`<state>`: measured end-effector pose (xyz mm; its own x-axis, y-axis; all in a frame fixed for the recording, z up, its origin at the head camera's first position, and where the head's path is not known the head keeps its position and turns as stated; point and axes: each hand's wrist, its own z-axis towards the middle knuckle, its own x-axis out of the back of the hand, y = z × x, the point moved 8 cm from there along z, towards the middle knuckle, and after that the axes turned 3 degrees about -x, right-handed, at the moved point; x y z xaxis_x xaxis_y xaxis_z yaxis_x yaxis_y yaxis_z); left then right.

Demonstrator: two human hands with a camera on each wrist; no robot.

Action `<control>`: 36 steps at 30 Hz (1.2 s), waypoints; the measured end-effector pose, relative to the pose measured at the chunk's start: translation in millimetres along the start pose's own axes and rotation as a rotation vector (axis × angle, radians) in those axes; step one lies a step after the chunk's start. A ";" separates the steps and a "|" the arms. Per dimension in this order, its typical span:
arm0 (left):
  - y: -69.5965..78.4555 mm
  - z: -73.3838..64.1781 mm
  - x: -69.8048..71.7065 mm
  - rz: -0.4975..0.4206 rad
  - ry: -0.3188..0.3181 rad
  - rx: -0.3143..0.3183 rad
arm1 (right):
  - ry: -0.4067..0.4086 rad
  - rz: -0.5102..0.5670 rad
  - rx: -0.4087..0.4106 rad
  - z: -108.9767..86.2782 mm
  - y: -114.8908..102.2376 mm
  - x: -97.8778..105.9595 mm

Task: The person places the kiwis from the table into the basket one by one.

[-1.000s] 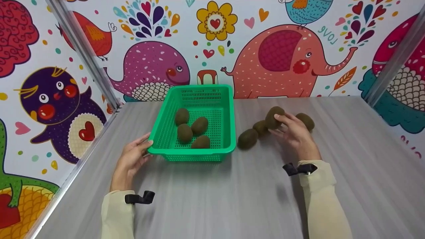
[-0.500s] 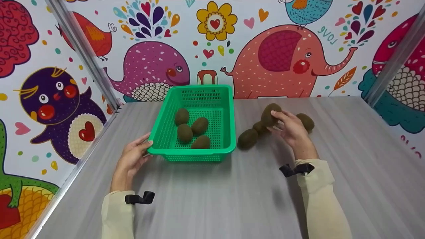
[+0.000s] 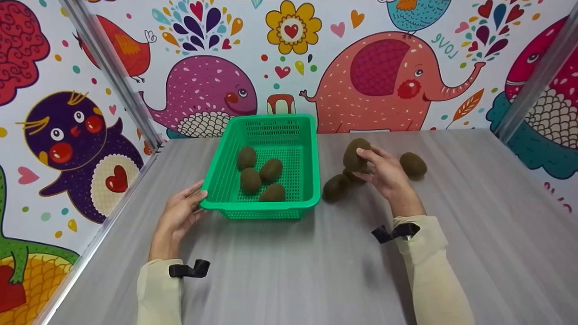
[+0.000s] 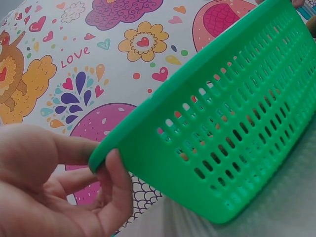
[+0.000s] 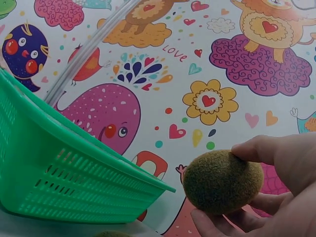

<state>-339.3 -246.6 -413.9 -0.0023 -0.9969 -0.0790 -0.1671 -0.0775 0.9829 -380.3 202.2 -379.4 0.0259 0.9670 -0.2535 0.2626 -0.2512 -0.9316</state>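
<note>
A brown fuzzy kiwi (image 5: 223, 181) is gripped between the thumb and fingers of my right hand (image 3: 387, 174), raised above the table just right of the basket. My left hand (image 3: 180, 216) pinches the near left corner of the green plastic basket (image 4: 212, 123) at its rim, thumb on one side and fingers on the other. Inside the basket lie several kiwis (image 3: 251, 181). On the table by its right side rests another kiwi (image 3: 336, 188), and one behind it is partly hidden by my right hand. Farther right sits a lone kiwi (image 3: 412, 165).
The grey wood-grain table (image 3: 280, 271) meets a cartoon-printed wall (image 3: 289, 67) at the back. Metal posts (image 3: 113, 72) stand at the corners. Black camera mounts (image 3: 189, 269) are strapped on both wrists over light sleeves.
My right hand has moved left with the kiwi, toward the basket and slightly upward in the head view. The left hand and the basket have stayed in place.
</note>
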 end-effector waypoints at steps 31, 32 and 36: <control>0.7 -0.8 0.2 -0.012 0.022 -0.001 | -0.055 0.051 0.101 3.2 -52.3 -73.3; 0.4 -0.7 0.2 -0.011 0.025 -0.001 | -0.051 0.049 0.097 5.3 -51.8 -75.4; -0.5 -0.9 0.0 -0.006 0.030 0.003 | -0.061 0.037 0.070 14.3 -48.3 -84.9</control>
<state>-338.3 -246.6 -414.3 0.0287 -0.9964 -0.0796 -0.1698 -0.0834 0.9819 -409.0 131.6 -316.6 -0.0254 0.9532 -0.3012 0.1943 -0.2909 -0.9368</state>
